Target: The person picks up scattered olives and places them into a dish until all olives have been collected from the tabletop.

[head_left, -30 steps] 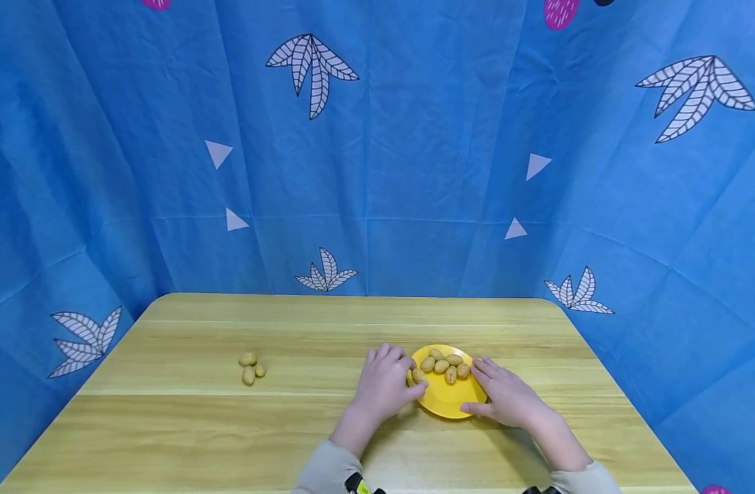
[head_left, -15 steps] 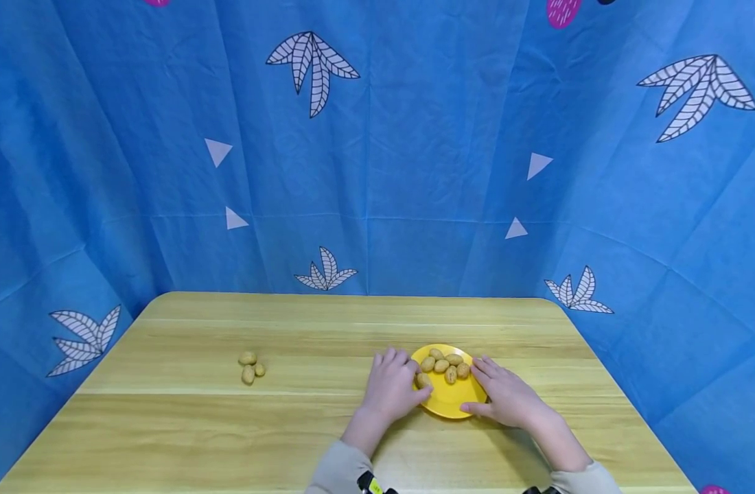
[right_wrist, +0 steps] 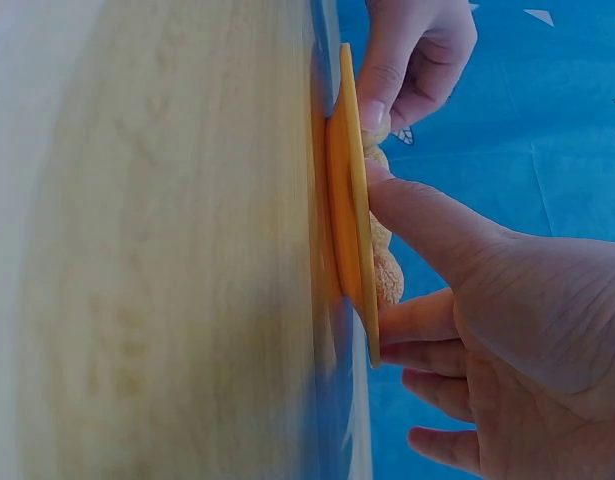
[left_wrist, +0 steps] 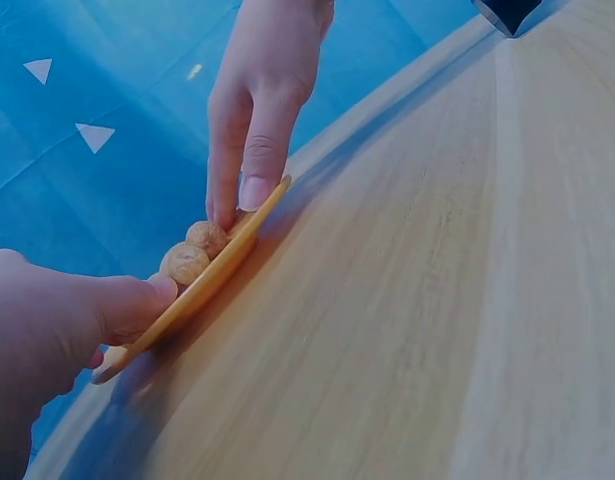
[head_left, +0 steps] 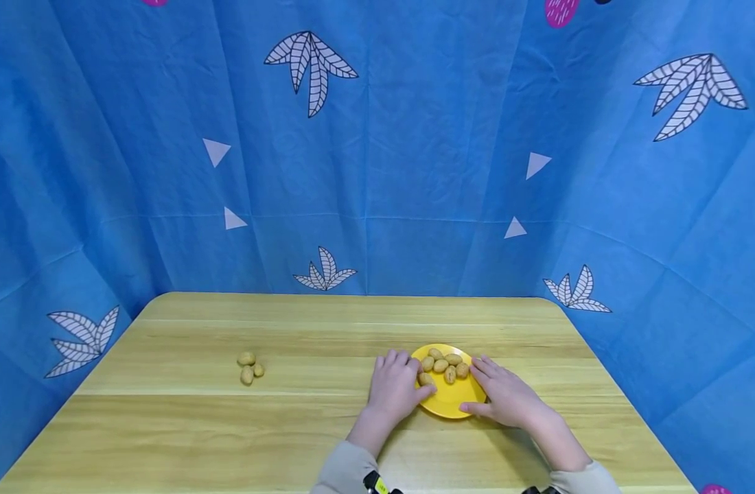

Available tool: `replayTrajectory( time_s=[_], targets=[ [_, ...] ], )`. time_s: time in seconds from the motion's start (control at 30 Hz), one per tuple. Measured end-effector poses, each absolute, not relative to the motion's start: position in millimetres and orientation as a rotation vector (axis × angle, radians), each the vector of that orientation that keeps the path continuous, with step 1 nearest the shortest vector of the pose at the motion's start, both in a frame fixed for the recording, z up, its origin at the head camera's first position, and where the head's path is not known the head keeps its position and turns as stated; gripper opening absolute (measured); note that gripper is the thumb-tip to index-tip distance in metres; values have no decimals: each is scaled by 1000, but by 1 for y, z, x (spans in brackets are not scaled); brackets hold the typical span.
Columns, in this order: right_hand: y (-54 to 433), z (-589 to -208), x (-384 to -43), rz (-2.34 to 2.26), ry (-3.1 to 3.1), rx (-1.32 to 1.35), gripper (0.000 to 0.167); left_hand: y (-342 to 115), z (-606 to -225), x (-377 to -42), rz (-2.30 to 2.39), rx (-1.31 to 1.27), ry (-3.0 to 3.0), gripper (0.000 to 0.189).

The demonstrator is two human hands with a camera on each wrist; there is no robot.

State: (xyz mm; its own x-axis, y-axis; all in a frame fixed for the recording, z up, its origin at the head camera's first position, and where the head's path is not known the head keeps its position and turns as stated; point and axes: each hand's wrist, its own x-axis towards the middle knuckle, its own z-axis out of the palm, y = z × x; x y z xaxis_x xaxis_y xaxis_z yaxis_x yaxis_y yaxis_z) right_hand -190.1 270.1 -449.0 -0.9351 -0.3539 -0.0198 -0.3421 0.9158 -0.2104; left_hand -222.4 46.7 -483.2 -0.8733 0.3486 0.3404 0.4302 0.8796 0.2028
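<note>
A yellow plate [head_left: 448, 405] stands on the table with several tan, oval, rough-surfaced nuts [head_left: 440, 366] on it, mostly toward its far side. At the plate's left edge, my left hand [head_left: 395, 387] pinches a nut [right_wrist: 375, 134] between thumb and fingers, just over the rim. My right hand [head_left: 506, 396] is on the opposite side. Its thumb and fairly straight fingers rest on the rim, spread apart, as the right wrist view shows. In the left wrist view the nuts [left_wrist: 185, 262] lie between both hands, partly hidden by the left thumb.
Off to the left, 3 more nuts [head_left: 247, 375] lie close together on the wooden table [head_left: 167, 425]. A blue curtain [head_left: 377, 151] with leaf prints hangs behind the table and along both sides.
My left hand has shifted slightly right with the nut, further over the plate's left edge. The right hand and the plate have stayed put.
</note>
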Motion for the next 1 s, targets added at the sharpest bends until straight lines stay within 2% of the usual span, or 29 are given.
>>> replayTrajectory(
  time_s=[1.0],
  targets=[
    [270, -447, -191, -310, 3006, -519, 84, 62, -482, -231, -383, -653, -2703, 36]
  ],
)
